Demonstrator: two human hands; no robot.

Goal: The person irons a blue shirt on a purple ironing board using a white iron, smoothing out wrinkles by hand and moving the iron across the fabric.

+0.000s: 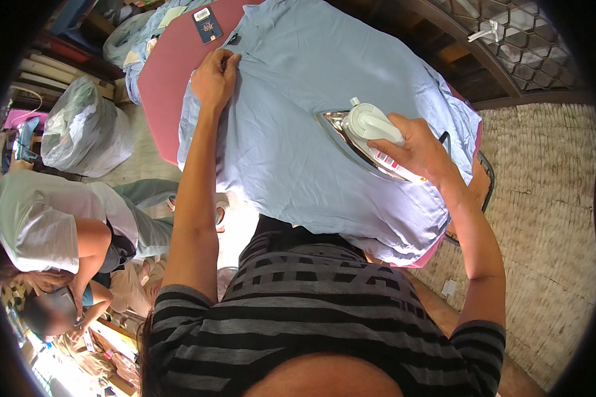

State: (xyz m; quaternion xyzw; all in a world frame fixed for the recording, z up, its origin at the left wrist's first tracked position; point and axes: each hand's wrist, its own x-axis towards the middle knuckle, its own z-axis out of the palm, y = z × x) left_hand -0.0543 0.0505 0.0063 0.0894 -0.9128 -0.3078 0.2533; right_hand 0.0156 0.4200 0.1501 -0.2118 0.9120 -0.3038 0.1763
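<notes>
A light blue garment [291, 86] lies spread over a pink-covered ironing board [162, 86], with wrinkles along its right side and near edge. My right hand [417, 149] is wrapped round the handle of a white clothes iron [367, 129]. Its metal soleplate rests on the cloth, the tip toward the far left. At the garment's far left edge, my left hand [215, 78] has its fingers bent together on the cloth, beside a small dark label [234, 40]. The left fingertips are partly hidden.
A dark tag-like card [206, 26] lies on the board's far left part. On the floor at left stands a stuffed clear plastic bag [86, 129]. Two people [40, 218] sit close by on the left. A lattice panel [510, 40] is at the far right, past a black metal frame [489, 182].
</notes>
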